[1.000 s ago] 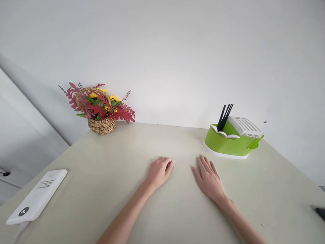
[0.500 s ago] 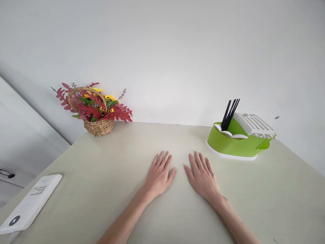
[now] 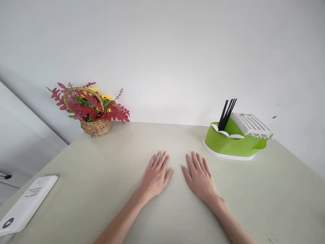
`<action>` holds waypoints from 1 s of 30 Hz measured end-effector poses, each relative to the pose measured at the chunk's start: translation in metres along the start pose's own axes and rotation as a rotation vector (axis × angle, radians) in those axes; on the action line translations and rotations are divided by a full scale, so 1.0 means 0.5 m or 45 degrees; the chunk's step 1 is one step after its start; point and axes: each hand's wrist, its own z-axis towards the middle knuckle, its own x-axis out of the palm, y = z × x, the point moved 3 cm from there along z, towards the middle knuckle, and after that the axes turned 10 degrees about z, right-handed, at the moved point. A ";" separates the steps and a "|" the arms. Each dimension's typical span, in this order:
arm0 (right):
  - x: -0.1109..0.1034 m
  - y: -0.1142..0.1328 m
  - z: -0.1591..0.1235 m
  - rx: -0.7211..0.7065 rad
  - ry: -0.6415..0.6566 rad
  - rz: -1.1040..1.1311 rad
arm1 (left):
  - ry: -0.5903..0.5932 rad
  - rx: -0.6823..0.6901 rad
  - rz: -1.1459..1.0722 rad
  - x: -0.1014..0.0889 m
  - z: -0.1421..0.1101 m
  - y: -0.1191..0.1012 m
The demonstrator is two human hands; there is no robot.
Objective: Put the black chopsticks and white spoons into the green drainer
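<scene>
Palm down on the pale table (image 3: 90, 190), my left hand (image 3: 155, 177) lies flat with its fingers a little apart. My right hand (image 3: 199, 178) rests the same way beside it, the two thumbs pointing toward each other with a small gap between. Neither hand holds anything. Nearest to my right hand is a green and white utensil holder (image 3: 231, 144), behind it and to the right. Several black chopsticks (image 3: 226, 115) lean upright in the holder, and white rounded pieces, perhaps spoons, show along its front rim.
At the back left stands a wicker basket (image 3: 96, 128) of red leaves and yellow flowers. A flat white device (image 3: 26, 204) with a dark round mark lies at the left edge. A white cabinet with a black handle (image 3: 0, 174) is beyond it. A white wall (image 3: 164, 58) closes the back.
The whole view has shifted slightly, so everything appears a little further left. Both hands stay flat on the table, and no object has moved on it.
</scene>
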 end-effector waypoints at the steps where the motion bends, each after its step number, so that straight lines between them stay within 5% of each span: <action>1: 0.000 0.000 0.000 0.003 0.003 -0.005 | -0.004 -0.001 0.001 0.000 0.000 0.000; 23: 0.000 0.000 0.001 0.048 0.037 -0.020 | 0.000 -0.011 0.025 -0.005 0.000 -0.002; 30: -0.002 0.000 -0.011 0.078 0.052 0.001 | 0.017 0.021 0.029 -0.020 -0.046 0.001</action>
